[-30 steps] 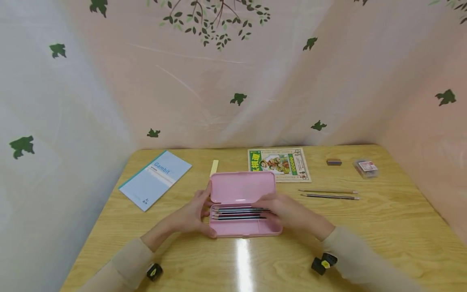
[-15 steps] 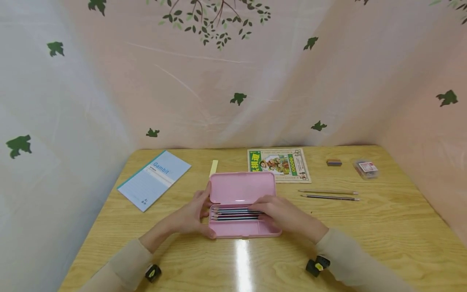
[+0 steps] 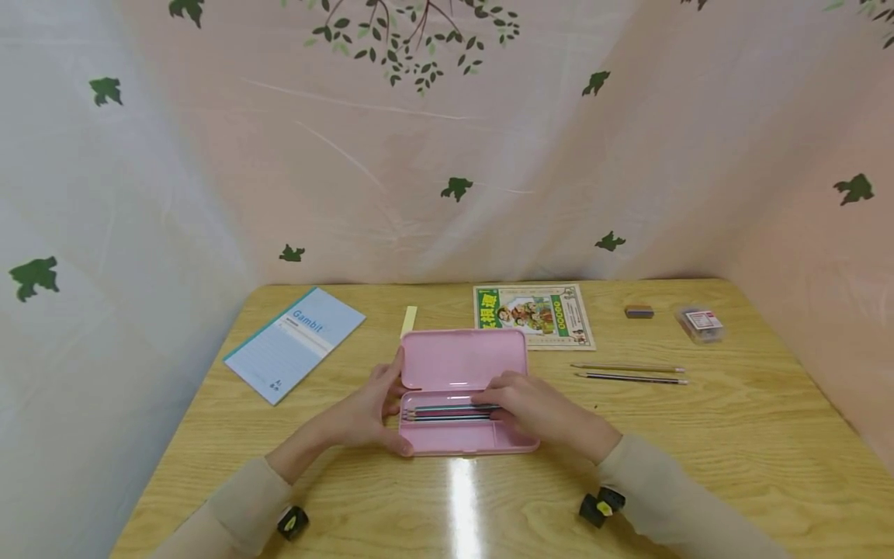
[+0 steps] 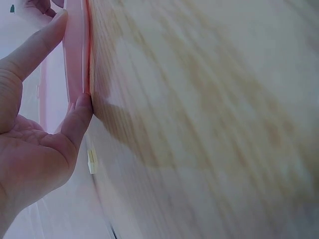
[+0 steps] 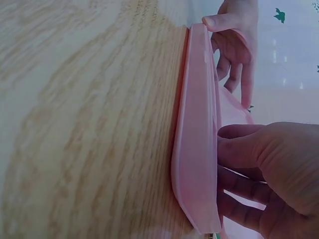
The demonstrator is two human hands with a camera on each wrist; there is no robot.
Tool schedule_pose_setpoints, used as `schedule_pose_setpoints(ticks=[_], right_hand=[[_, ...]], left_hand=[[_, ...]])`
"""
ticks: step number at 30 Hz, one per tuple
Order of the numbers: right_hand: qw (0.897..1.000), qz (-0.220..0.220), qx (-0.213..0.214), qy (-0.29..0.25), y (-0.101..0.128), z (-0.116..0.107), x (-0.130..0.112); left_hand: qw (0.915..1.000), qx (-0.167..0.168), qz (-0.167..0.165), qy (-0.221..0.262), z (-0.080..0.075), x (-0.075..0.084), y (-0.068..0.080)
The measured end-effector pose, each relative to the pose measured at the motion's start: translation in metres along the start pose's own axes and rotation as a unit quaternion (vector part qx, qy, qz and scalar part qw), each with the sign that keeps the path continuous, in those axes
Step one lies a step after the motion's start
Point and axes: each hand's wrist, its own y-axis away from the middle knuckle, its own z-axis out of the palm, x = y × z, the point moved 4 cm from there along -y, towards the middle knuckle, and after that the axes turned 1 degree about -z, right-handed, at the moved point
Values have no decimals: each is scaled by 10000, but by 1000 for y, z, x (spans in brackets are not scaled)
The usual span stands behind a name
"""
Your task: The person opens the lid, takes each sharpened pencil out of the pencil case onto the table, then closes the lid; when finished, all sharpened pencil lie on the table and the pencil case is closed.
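An open pink pencil case [image 3: 462, 363] lies mid-table with several pencils [image 3: 447, 411] lying lengthwise in its tray. My left hand [image 3: 366, 411] grips the case's left end, thumb at the near corner and fingers against the lid's edge. In the left wrist view my left hand [image 4: 35, 149] touches the pink rim [image 4: 75, 59]. My right hand [image 3: 534, 407] lies over the tray's right part, its fingers curled on the pencils' right ends. The right wrist view shows the right hand [image 5: 269, 169] curled over the case [image 5: 197, 149], with the left hand [image 5: 237, 40] at the far end.
On the wooden table [image 3: 698, 450] lie a blue notebook [image 3: 296, 341] at the back left, a yellow strip [image 3: 410, 320], a picture booklet [image 3: 534, 314], two loose pencils [image 3: 628, 373], an eraser [image 3: 639, 311] and a small clear box [image 3: 701, 322]. Curtains close three sides.
My right hand has slid left with the pencils, which now lie fully inside the tray. The left hand and the case have stayed put.
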Motion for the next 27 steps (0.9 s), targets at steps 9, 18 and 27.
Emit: schedule_pose_setpoints(ticks=[9, 18, 27], right_hand=[[9999, 20, 50, -104, 0, 1, 1], [9992, -180, 182, 295, -1, 2, 0], [9930, -480, 269, 1048, -3, 4, -4]], left_hand=[[10000, -21, 24, -2, 1, 2, 0], [10000, 0, 15, 10, 1, 3, 1], [9999, 3, -76, -68, 1, 4, 1]])
